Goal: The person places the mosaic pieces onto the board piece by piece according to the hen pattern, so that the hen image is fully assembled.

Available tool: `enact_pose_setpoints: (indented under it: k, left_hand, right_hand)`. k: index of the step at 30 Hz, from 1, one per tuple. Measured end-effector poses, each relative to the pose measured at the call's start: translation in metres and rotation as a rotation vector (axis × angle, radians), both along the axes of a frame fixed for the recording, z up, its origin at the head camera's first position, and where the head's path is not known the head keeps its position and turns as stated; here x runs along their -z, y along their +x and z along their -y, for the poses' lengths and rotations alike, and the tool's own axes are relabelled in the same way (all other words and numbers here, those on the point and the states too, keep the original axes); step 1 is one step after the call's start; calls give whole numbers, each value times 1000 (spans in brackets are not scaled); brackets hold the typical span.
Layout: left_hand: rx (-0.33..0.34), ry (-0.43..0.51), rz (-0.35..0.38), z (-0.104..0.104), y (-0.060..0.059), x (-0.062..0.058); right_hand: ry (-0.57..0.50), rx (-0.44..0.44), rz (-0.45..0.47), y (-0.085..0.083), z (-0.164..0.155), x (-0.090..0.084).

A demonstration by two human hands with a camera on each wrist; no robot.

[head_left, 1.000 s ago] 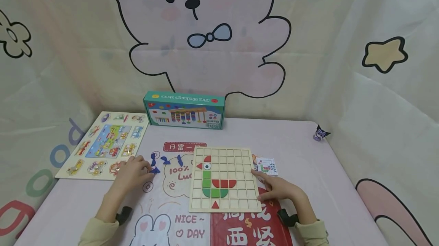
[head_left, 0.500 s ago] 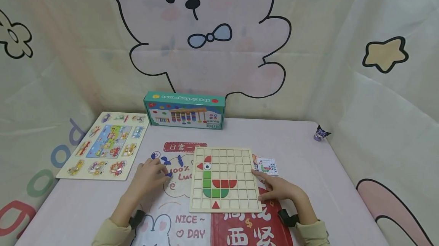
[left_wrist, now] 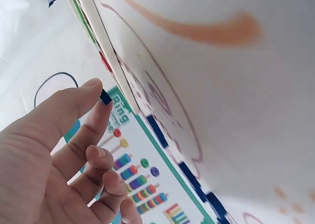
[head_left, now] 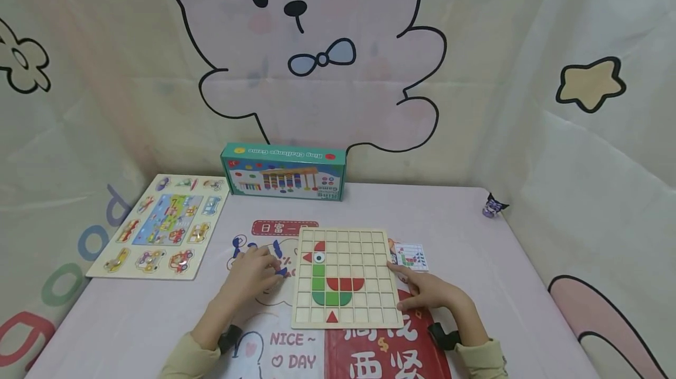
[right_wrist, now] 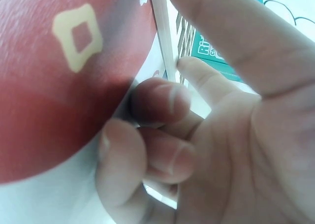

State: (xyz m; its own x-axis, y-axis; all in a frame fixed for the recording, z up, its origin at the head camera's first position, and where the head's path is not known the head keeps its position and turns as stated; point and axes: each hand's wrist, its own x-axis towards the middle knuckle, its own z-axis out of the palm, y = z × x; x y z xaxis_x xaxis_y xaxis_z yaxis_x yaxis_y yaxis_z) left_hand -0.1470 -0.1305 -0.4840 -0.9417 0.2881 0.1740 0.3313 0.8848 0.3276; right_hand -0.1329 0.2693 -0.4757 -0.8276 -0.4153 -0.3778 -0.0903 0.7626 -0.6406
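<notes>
Left grip pinches a small dark blue piece (left_wrist: 105,97) between thumb and forefinger, just left of the wooden grid board (head_left: 345,276).

Left hand (head_left: 253,270) hovers over the bench (head_left: 475,261) with more blue pieces (head_left: 253,246) lying just beyond it. Right hand (head_left: 430,292) rests at the board's right edge, forefinger along the rim and other fingers curled, grasping nothing. Red and green shapes (head_left: 333,285) fill part of the grid. A pattern card (head_left: 412,256) lies just beyond the right hand; a teal game box (head_left: 284,171) and a vehicle puzzle (head_left: 158,225) sit farther off.
</notes>
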Motion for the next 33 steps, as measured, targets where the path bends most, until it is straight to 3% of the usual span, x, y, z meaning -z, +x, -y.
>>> enact_pose_setpoints:
  k: [14, 21, 27, 33]
  left_hand:
    - [77, 37, -23, -26, -6, 1]
    - [130, 31, -69, -37, -12, 2]
    - [143, 52, -34, -48, -15, 2]
    - [174, 75, -46, -60, -19, 3]
  right_hand:
    - [7, 5, -3, 2, 1, 1]
    - [3, 7, -5, 2, 1, 1]
    - [-10, -15, -10, 1, 1, 1]
    - [-8, -24, -18, 1, 0, 0]
